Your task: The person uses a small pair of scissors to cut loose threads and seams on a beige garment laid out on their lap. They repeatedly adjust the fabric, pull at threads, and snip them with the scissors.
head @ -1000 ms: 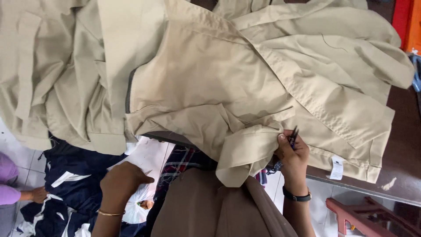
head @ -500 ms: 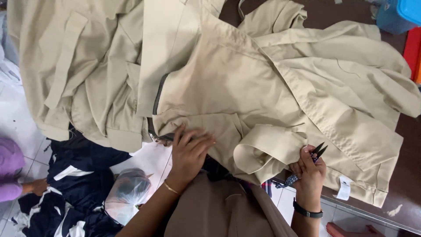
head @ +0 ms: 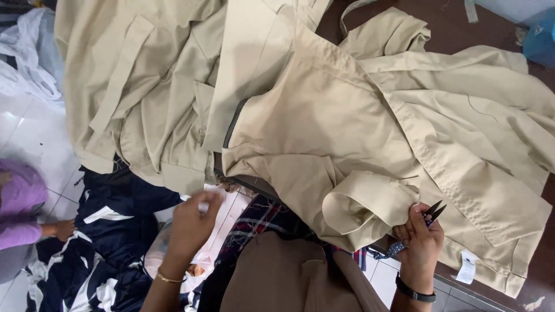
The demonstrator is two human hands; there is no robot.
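Observation:
A beige garment (head: 347,121) lies spread over a dark brown table (head: 537,254), with a rolled sleeve cuff (head: 364,205) near the front edge. My right hand (head: 421,238) rests against that cuff and grips small black thread snips (head: 432,211), blades pointing up and away. My left hand (head: 193,222) hangs below the table edge, off the garment, fingers pinched on a small pale scrap. A white label (head: 466,267) hangs from the garment's hem at the right.
More beige garments (head: 139,86) drape over the table's left side. Dark navy and white clothes (head: 110,254) lie piled on the tiled floor. Another person in purple (head: 23,208) crouches at far left. A blue container (head: 540,40) sits at the top right.
My left hand has left the garment's edge and dropped down to the left, below the table. My right hand stays at the cuff with the snips.

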